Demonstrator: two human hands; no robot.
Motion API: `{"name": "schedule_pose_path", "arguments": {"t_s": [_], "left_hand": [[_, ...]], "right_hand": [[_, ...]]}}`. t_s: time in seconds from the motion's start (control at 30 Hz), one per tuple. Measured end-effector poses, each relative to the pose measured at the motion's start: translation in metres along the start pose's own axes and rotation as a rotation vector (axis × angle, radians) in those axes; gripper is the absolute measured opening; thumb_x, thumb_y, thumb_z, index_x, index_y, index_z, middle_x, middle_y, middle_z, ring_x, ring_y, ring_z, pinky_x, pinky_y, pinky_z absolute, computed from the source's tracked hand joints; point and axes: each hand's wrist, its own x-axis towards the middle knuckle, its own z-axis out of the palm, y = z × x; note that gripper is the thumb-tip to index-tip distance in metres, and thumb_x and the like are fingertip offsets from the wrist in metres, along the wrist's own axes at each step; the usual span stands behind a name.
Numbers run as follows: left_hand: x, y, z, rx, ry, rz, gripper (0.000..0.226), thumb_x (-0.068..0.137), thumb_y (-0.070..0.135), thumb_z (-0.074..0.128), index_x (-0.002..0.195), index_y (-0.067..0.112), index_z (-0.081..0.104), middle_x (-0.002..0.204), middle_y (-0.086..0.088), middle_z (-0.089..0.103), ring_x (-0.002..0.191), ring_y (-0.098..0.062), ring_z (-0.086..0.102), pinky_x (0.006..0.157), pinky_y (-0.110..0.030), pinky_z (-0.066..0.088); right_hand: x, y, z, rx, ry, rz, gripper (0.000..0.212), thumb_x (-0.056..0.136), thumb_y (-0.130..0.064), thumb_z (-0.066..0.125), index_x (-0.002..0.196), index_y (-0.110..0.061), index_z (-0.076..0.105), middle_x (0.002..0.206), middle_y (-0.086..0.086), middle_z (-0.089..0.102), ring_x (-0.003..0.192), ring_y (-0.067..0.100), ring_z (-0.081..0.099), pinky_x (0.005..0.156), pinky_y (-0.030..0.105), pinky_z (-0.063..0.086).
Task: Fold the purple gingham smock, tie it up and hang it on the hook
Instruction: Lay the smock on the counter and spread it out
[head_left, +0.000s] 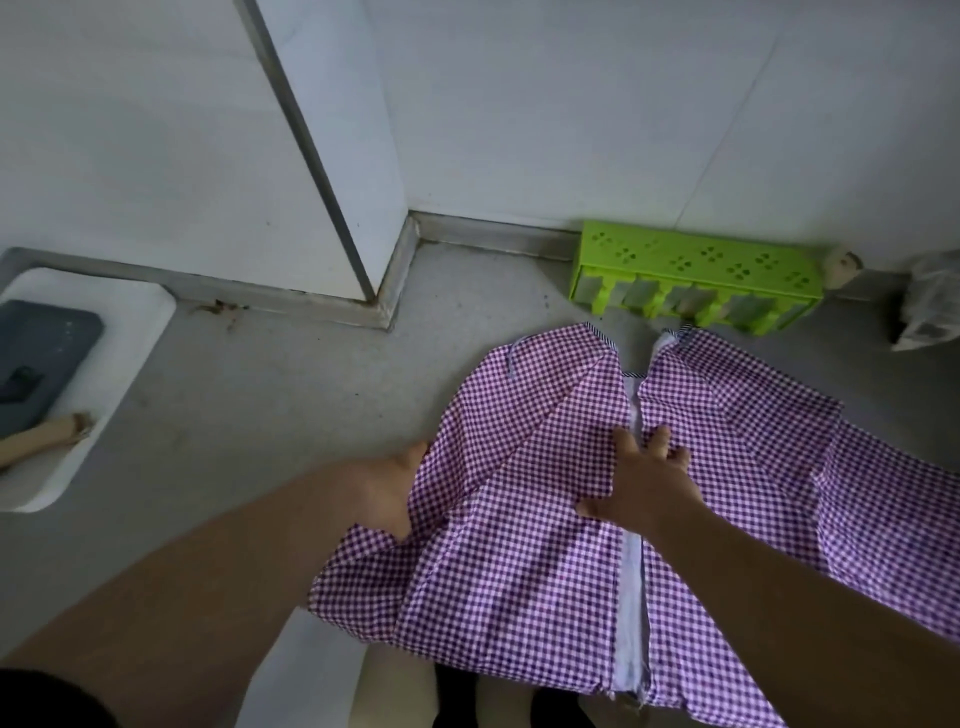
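From the head camera, a white tray (130, 332) at the far left holds a dark grey flat object (44, 358) and a tan stick-like piece (41, 439). A green perforated rack (696, 280) stands against the far wall. The purple gingham smock (545, 545) lies spread on the grey counter (260, 415), near and right. The left hand (392, 491) grips its left edge, fingers tucked under the cloth. The right hand (641, 480) presses flat on its pale centre strip, fingers spread.
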Motion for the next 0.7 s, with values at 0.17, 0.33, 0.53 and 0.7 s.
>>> {"name": "schedule_pose_path", "arguments": {"t_s": [0.17,0.33,0.53,0.7], "left_hand": [[-0.014,-0.004,-0.027,-0.341,0.247,0.03,0.021,0.079,0.038,0.062,0.094,0.026,0.069,0.105,-0.003,0.074,0.096,-0.021,0.072,0.091,-0.039,0.058],[-0.029,0.019,-0.049,-1.011,0.059,0.029,0.043,0.097,0.045,0.057,0.113,0.01,0.076,0.111,-0.007,0.079,0.096,-0.027,0.071,0.088,-0.04,0.055],[-0.01,0.041,-0.007,-0.247,0.11,-0.026,0.061,0.085,0.054,0.071,0.138,0.027,0.059,0.137,0.003,0.063,0.117,-0.02,0.065,0.102,-0.043,0.053],[0.003,0.056,0.015,-0.408,0.131,0.0,0.091,0.077,0.055,0.082,0.154,0.033,0.04,0.152,0.008,0.053,0.134,-0.021,0.056,0.113,-0.049,0.046]], "right_hand": [[0.005,-0.001,0.003,-0.03,0.016,-0.007,0.142,0.056,-0.096,0.059,0.159,-0.024,-0.006,0.165,0.032,-0.006,0.151,0.057,0.003,0.113,0.066,0.035],[0.011,-0.001,0.003,-0.026,0.006,0.005,0.148,0.048,-0.099,0.059,0.159,-0.026,-0.008,0.165,0.031,-0.005,0.151,0.056,0.002,0.115,0.065,0.033],[0.005,-0.007,-0.002,0.0,0.003,0.008,0.145,0.052,-0.094,0.065,0.159,-0.027,-0.006,0.165,0.03,-0.006,0.151,0.056,0.004,0.115,0.065,0.033],[0.008,-0.005,-0.001,-0.015,0.008,0.005,0.146,0.05,-0.097,0.062,0.159,-0.026,-0.007,0.165,0.031,-0.005,0.151,0.056,0.003,0.115,0.065,0.032]]}}
